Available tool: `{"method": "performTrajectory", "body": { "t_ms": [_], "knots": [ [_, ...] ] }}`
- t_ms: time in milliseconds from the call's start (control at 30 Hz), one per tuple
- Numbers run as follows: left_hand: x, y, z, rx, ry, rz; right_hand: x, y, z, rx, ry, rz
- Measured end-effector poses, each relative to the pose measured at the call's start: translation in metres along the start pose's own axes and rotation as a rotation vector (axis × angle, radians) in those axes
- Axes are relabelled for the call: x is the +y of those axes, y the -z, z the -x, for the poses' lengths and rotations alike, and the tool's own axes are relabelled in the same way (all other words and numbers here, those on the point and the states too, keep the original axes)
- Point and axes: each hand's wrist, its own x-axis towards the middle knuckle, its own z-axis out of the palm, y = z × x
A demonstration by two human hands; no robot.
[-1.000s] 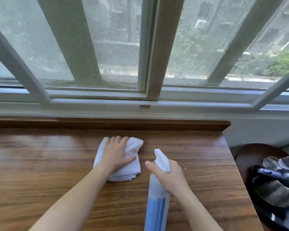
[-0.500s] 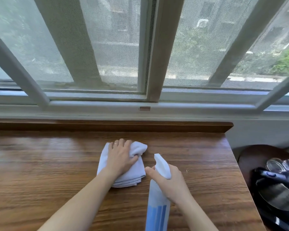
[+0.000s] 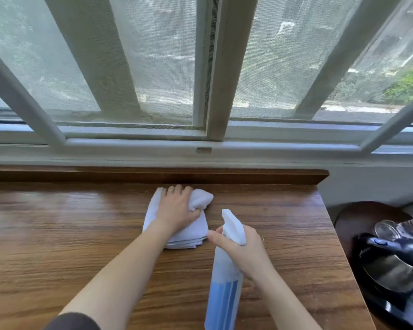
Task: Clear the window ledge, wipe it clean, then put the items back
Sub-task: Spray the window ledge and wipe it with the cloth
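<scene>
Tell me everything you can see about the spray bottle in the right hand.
The spray bottle has a white plastic trigger head and a translucent, pale body with a blue striped label low down. It is tilted, its nozzle aimed forward toward the window, above the wooden ledge. The right hand grips its neck, thumb on the near side. Its base runs out of frame. It sits just right of the white cloth, apart from it.
</scene>
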Motion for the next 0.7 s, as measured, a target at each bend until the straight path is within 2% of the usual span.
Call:
{"method": "performTrajectory", "body": {
  "t_ms": [167,333,567,700],
  "knots": [
    [0.001,-0.008,0.046,0.037,-0.036,0.049,-0.002,-0.002,0.003,0.021,0.018,-0.009],
    [0.005,-0.017,0.084,0.147,-0.026,0.107,-0.003,-0.004,0.005,0.014,0.01,-0.014],
    [0.005,-0.017,0.066,0.208,-0.008,0.1,0.0,-0.004,0.002,0.012,0.016,-0.01],
    [0.004,-0.012,0.04,0.166,0.037,0.106,0.003,-0.003,-0.002,0.017,0.008,-0.001]
  ]
}}
